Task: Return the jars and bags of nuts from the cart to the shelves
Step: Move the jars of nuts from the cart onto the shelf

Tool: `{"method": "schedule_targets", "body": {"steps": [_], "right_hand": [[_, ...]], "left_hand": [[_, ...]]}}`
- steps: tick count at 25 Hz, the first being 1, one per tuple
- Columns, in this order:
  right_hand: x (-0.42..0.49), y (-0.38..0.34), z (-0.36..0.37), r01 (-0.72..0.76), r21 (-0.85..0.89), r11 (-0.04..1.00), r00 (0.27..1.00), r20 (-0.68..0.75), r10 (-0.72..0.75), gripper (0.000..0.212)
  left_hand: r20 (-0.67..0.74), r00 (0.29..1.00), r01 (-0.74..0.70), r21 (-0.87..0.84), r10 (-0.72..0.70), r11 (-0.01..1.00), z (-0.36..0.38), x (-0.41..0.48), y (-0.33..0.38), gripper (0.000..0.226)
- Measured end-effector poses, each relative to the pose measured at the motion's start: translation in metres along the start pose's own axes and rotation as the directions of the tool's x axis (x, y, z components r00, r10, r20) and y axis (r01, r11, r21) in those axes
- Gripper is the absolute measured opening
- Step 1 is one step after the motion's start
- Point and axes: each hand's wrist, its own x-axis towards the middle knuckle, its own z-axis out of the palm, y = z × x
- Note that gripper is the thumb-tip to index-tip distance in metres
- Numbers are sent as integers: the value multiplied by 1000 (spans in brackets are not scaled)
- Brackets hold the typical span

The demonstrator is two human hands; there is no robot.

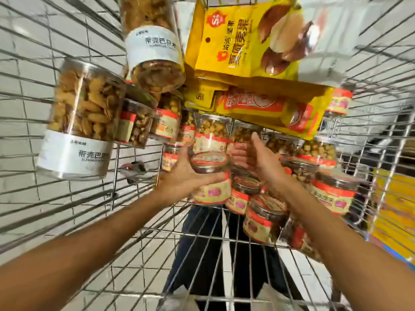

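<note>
A small jar point(211, 189) of nuts with a red-and-cream label sits in the grip of the person's left hand point(179, 176), the fingers and thumb curled round its side just under the lid. It is lifted among the other goods in the wire cart point(67, 209).

The right hand point(260, 162) is just to the right of that jar, thumb raised and fingers bent toward a neighbouring jar point(243, 133). Motion blur hides whether it has hold of anything.

More jars of the same kind crowd round both hands: a row just beyond the fingertips, and a heap under and to the right of the right wrist, among them 1 near the forearm point(265, 218) and 1 farther right point(334, 191).

Beyond and left of the left hand lie 2 tall jars point(83, 117) with white labels, the second point(152, 48) farther off. Beyond the right hand, 2 yellow bags point(247, 37) are stacked, the lower one point(269, 108) overlapping the row of jars.

Dark trousers point(202, 243) and a white tiled floor point(33, 30) show through the cart's wires between the forearms.
</note>
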Motion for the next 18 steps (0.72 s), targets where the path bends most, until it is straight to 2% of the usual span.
{"method": "schedule_targets", "body": {"steps": [1, 3, 4, 5, 7, 8, 9, 10, 12, 14, 15, 16, 17, 18], "right_hand": [[-2, -3, -5, -21, 26, 999, 999, 25, 20, 60], [-3, -6, -17, -66, 140, 988, 992, 116, 50, 69], [-3, -7, -24, -95, 229, 969, 989, 136, 64, 74], [-2, -8, -32, -115, 311, 943, 989, 122, 81, 77], [2, -6, -46, -122, 445, 887, 992, 76, 98, 80], [5, -3, -53, -105, 495, 862, 994, 51, 92, 80], [9, 2, -59, -85, 526, 846, 996, 28, 83, 79], [12, 5, -64, -72, 541, 838, 997, 9, 80, 78], [14, 8, -71, -77, 539, 839, 996, 12, 84, 76], [12, 5, -74, -92, 518, 850, 995, 25, 93, 79], [9, 0, -74, -89, 500, 862, 996, 25, 88, 80], [3, -9, -74, -69, 484, 873, 998, 23, 66, 81], [-5, -19, -75, -32, 470, 882, 999, 8, 32, 81], [-17, -30, -76, 15, 457, 889, 1000, -13, -10, 80]], "left_hand": [[40, 999, -16, -88, 19, 996, 13, 4, 15, 123], [105, 994, 7, -321, 28, 947, 27, 18, 36, 119], [105, 994, 25, -421, 21, 907, 26, 26, 35, 105], [64, 998, 17, -428, 11, 904, 25, 32, 30, 86], [-70, 994, 68, -137, -78, 988, 17, 40, -4, 47], [-77, 984, 163, 18, -161, 987, 18, 41, -26, 35], [-50, 970, 241, 118, -237, 963, 21, 39, -49, 34], [-28, 964, 265, 171, -264, 949, 29, 37, -67, 42], [-112, 978, 189, 113, -177, 975, 49, 33, -79, 54], [-239, 970, 58, 77, -38, 995, 64, 33, -80, 41], [-251, 968, 30, 72, -11, 997, 65, 33, -76, 39], [-223, 974, 37, 62, -23, 997, 61, 33, -70, 39], [-136, 986, 103, 43, -97, 994, 54, 32, -60, 43], [-19, 981, 192, 44, -192, 980, 46, 30, -47, 59]]}}
